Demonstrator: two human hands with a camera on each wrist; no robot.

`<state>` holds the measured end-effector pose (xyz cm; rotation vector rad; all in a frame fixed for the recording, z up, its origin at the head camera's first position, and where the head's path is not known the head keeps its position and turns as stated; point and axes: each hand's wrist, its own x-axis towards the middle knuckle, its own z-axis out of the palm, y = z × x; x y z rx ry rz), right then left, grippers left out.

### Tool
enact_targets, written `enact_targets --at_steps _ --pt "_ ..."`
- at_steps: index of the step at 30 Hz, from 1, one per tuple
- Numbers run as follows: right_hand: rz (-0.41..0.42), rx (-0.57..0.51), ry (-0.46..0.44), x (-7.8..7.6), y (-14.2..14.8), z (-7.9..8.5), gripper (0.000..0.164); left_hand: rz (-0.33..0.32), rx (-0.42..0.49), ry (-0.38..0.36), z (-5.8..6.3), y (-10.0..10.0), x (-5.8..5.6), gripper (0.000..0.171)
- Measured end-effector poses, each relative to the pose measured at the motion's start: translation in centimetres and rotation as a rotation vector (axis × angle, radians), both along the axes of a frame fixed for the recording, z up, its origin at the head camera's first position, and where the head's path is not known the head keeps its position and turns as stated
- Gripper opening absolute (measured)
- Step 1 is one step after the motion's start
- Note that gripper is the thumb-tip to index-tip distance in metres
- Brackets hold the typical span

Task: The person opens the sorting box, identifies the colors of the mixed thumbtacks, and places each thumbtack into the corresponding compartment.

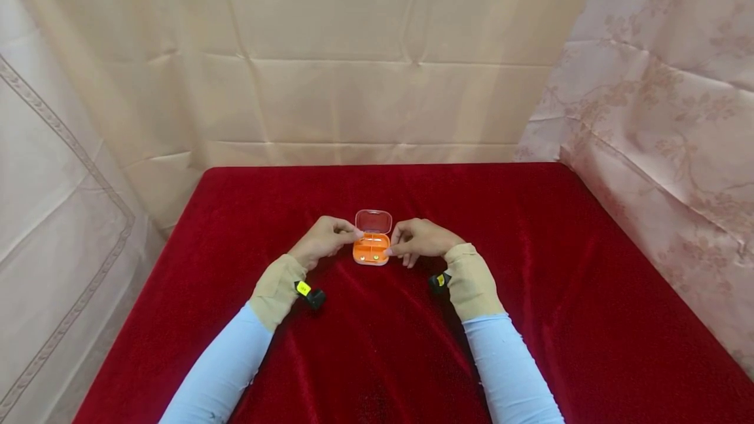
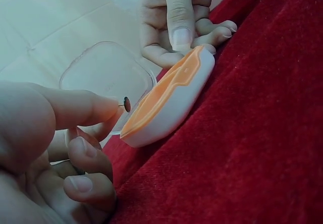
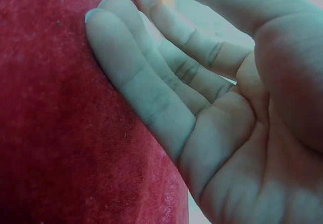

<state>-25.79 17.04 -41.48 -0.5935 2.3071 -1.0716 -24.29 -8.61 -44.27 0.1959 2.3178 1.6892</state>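
A small orange and white pill box [image 1: 371, 248] rests on the red cloth, its clear lid [image 1: 374, 222] raised at the back. Dividers split the orange inside into compartments; two tiny pieces, one whitish [image 1: 362, 258] and one green [image 1: 376, 257], lie in the front ones. At the box's left side, my left hand [image 1: 327, 238] pinches a small pin with a round dark head [image 2: 126, 104] between thumb and forefinger, its head toward the box. My right hand [image 1: 425, 239] holds the right end of the box with thumb and forefinger, other fingers loosely bent near the cloth.
Red velvet cloth [image 1: 377, 345] covers the table, with soft folds. Beige curtain [image 1: 377, 103] hangs behind the far edge, and pale patterned drapes [image 1: 677, 116] hang at the sides. Each wrist carries a small black camera [image 1: 313, 297].
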Motion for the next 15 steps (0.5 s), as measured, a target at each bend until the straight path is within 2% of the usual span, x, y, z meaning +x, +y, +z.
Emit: enact_targets --at_steps 8,15 --pt "-0.003 0.006 0.005 -0.01 -0.04 0.03 0.025 0.009 -0.061 0.015 -0.08 0.25 0.04 0.017" --pt "-0.004 0.004 0.002 -0.03 -0.02 0.02 0.024 0.005 -0.069 0.016 0.07 0.23 0.10 0.019"
